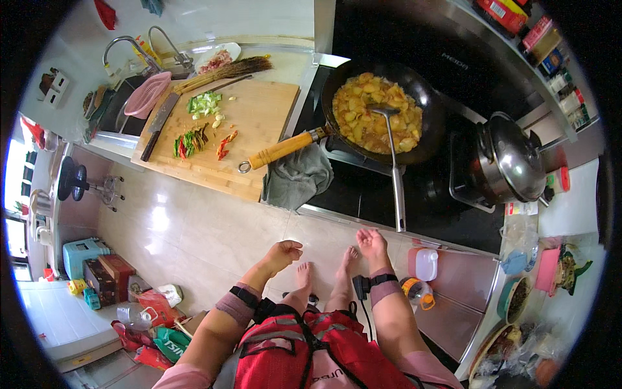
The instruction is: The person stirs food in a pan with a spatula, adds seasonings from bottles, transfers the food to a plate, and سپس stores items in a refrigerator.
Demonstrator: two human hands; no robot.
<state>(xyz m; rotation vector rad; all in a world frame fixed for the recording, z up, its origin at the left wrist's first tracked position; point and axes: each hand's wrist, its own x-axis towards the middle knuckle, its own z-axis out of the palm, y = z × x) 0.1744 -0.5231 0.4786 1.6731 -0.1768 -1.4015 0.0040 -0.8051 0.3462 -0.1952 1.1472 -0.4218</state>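
My left hand [284, 256] hangs over the tiled floor with its fingers loosely curled and nothing in it. My right hand [373, 247], also free, is palm up before the cooktop's front edge, near the handle end of a metal spatula [397, 194]. The spatula's blade rests in a stew of yellow chunks, possibly potato [359, 107], inside a black wok [427, 112] with a wooden handle [286, 150]. A grey cloth [301, 177] lies below that handle. Left of it, a wooden cutting board [262, 112] bears chopped green onion [204, 103], cut peppers [190, 142] and a cleaver [164, 113].
A lidded metal pot [515, 160] stands on the right burner. A straw brush [228, 73] lies across the board's back edge, beside a pink basket [148, 95] at the sink. A plate of raw meat [218, 59] sits behind. Plastic bottles [423, 262] stand on the floor at right.
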